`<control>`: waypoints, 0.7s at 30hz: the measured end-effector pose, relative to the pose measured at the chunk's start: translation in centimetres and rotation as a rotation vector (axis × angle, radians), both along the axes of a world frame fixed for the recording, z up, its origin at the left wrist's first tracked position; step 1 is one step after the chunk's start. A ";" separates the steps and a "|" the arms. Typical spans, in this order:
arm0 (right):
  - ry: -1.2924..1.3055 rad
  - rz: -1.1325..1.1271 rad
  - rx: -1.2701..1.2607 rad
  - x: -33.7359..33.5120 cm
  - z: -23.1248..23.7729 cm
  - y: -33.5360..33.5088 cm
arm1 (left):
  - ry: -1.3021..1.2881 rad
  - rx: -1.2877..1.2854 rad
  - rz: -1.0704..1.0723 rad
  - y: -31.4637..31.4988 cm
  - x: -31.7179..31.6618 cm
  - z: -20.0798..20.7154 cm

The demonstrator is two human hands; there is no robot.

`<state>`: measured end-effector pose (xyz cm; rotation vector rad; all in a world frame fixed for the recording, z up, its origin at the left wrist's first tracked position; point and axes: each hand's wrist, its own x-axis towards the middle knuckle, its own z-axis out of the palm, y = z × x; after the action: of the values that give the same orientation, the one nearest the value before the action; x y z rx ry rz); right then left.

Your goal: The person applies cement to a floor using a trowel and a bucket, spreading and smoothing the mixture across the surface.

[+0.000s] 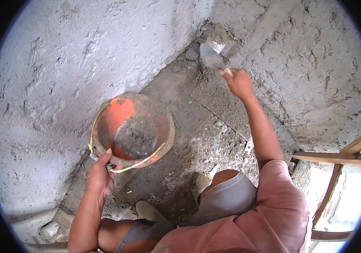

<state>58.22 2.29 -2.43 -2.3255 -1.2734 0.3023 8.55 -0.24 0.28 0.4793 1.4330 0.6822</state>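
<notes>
My left hand (101, 169) is closed on the handle and near rim of an orange bucket (119, 111), which is smeared with grey mortar. Wet grey mortar (137, 137) lies in the bottom of the bucket. A yellow bail handle (143, 162) runs along the near side, with a grey grip under my fingers. Farther off to the right, my right hand (240, 83) grips a trowel (211, 56) by its handle. Its blade is slightly blurred and sits at the corner where the two walls meet, beside a small bright gap (218, 47).
Rough plastered walls (75, 46) rise on the left and on the right (311, 71). Between them the floor (189, 139) is strewn with rubble and has a dark crack. Chunks of debris (191, 55) lie in the corner. Wooden bars (334, 158) stand at the right edge.
</notes>
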 end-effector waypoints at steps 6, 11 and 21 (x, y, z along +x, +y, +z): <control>0.121 -0.067 -0.100 4.4 1.3 1.7 | -0.022 0.017 -0.020 0.3 -0.5 -0.2; 0.106 -0.070 -0.035 3.9 1.3 -2.0 | -0.036 0.023 0.013 0.5 -0.2 -0.6; -0.089 -0.892 -0.219 10.4 -17.4 -40.4 | 0.021 0.066 -0.020 -0.9 0.4 -0.8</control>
<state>68.58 -38.14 -19.79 -2.8406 -0.1413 0.0299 8.91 -1.15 -0.54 0.5536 1.4271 0.7122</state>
